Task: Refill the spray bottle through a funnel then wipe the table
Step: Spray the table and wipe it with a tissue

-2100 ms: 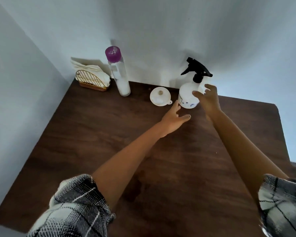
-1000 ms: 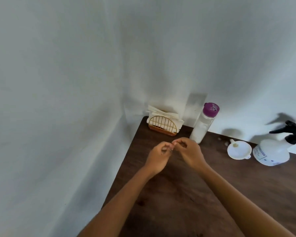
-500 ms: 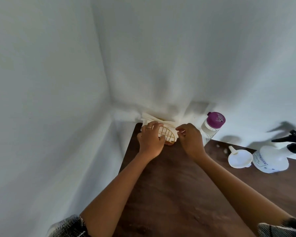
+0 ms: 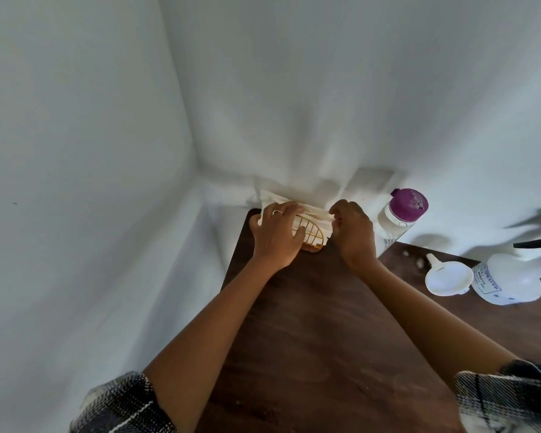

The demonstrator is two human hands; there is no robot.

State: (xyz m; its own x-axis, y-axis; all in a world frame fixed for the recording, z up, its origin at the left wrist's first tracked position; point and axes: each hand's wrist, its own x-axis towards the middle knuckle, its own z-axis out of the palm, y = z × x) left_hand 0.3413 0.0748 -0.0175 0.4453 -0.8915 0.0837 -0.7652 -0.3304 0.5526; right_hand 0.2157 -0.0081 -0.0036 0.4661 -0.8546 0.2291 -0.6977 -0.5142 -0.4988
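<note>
From the head view, both hands have left the white plastic spray bottle with its black trigger head [image 4: 509, 281] and come to the far left corner of the dark brown wooden tabletop [image 4: 310, 323], where the gold wire napkin holder [image 4: 311, 234] stands stuffed with cream paper napkins [image 4: 314, 214]; half a second ago they were only arriving there, now they have settled on it. The left hand [image 4: 277, 237] lies over the holder, fingers curled round its top and front to steady it, while the right hand [image 4: 353, 234] pinches the napkin edge between thumb and fingers. The spray bottle sits well to the right, touching the round white plastic funnel [image 4: 448, 278] lying beside it, with the clear bottle capped in purple [image 4: 402, 218] near the wall. This looks like fetching a napkin for wiping, though whether the refill is done cannot be told
</note>
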